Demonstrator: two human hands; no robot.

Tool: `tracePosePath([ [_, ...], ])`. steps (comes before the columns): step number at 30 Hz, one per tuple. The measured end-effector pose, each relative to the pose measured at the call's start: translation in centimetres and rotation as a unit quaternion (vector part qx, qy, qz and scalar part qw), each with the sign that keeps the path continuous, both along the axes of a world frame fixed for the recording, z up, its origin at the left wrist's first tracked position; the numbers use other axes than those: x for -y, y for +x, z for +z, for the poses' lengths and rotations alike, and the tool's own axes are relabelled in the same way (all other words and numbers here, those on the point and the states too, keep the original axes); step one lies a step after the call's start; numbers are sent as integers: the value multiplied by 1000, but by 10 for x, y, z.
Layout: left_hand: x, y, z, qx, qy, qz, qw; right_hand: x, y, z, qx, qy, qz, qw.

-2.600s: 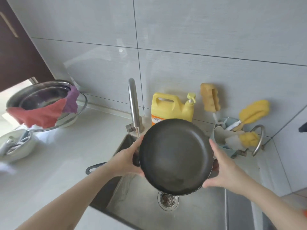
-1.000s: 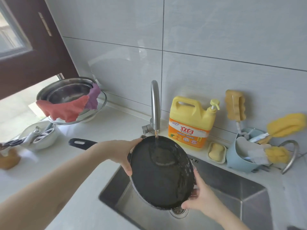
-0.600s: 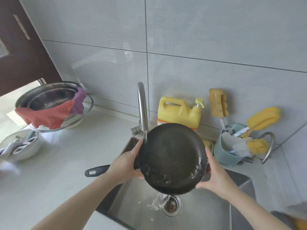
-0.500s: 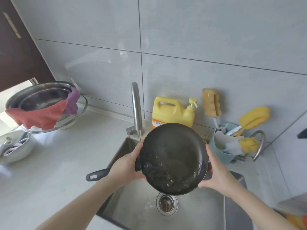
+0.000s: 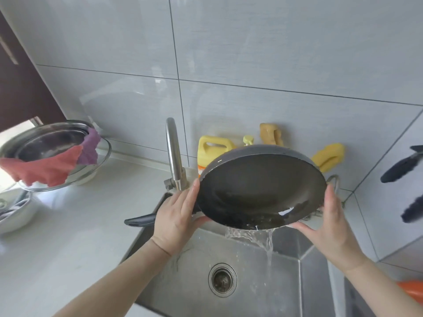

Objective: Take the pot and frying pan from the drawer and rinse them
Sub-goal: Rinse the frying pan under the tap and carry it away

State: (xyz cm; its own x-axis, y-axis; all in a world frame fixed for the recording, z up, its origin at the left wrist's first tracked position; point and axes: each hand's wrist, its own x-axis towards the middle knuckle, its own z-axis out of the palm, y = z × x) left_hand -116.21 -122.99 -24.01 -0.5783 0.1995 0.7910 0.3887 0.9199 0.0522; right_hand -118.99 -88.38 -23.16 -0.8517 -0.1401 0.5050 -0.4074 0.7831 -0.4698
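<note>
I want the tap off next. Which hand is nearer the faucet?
Left. The left hand holds the frying pan just below the faucet; the right hand is across the pan.

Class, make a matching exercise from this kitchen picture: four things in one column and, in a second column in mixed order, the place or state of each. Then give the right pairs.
Things
1. frying pan
2. red cloth
3. drain
4. detergent bottle

Place or state
A. at the bottom of the sink
B. against the wall behind the pan
C. tilted, water pouring off its lower rim
D. draped over the rim of a metal bowl

Pairs: 1-C, 2-D, 3-A, 4-B
</note>
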Motion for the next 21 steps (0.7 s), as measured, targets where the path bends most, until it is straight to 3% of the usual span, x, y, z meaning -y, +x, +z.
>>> tracePosePath([
  [3,-1,-2,16,-31,-13,4,999,-3,4,19,-28,54,26,998],
  [6,1,-1,23,-59,-21,19,998,-9,3,22,-58,17,21,998],
  [8,2,1,20,-63,-25,16,998,-3,4,20,-11,14,44,999],
  [12,12,15,-7,-52,-28,17,998,17,13,1,-82,-7,58,995],
  [21,58,66,-95,136,-12,77,988,69,24,-90,44,29,80,995],
])
